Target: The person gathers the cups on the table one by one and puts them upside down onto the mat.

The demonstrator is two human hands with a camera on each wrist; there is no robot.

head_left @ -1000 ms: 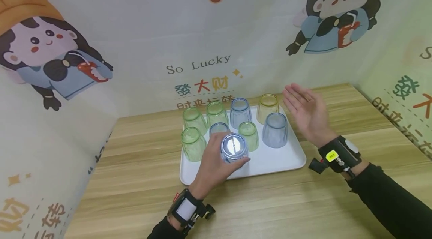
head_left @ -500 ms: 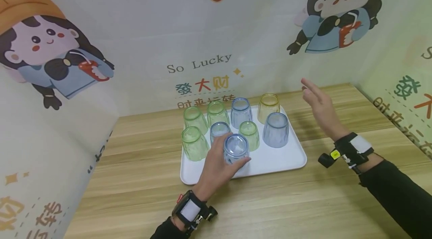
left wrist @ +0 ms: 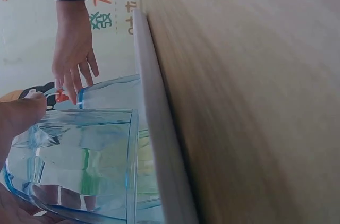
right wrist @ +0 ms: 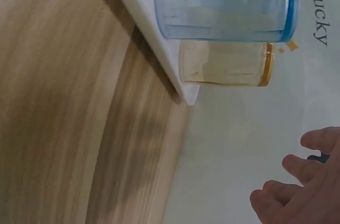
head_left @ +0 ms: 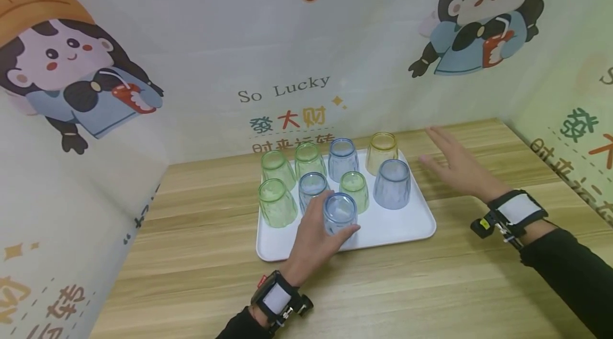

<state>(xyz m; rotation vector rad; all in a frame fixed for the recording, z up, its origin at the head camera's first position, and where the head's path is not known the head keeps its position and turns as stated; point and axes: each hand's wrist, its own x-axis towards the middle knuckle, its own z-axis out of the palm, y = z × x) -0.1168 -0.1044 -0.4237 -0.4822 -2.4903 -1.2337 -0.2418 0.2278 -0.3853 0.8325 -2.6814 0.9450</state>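
My left hand [head_left: 313,240] grips a clear blue glass [head_left: 340,214] that is bottom up, thumb on its near side and fingers round its far left. In the left wrist view that blue glass [left wrist: 79,165] fills the space between thumb and fingers, close to the white tray [left wrist: 159,128]; whether it touches the tray is hard to tell. My right hand [head_left: 462,171] is held with straight fingers beyond the tray's right edge, holding nothing. Nearest to it are a larger blue glass [head_left: 391,184] and a yellow glass [head_left: 381,154], both upside down on the tray.
Several more upturned glasses stand on the white tray [head_left: 397,230]: green glasses at the left [head_left: 278,203], a small green glass [head_left: 354,192] in the middle, and blue glasses [head_left: 342,160] between. The wooden table [head_left: 201,222] meets a printed backdrop [head_left: 206,89] behind.
The left hand has moved slightly right and down with the blue glass. My right hand has shifted right, away from the tray, and turned from palm showing to back upward.
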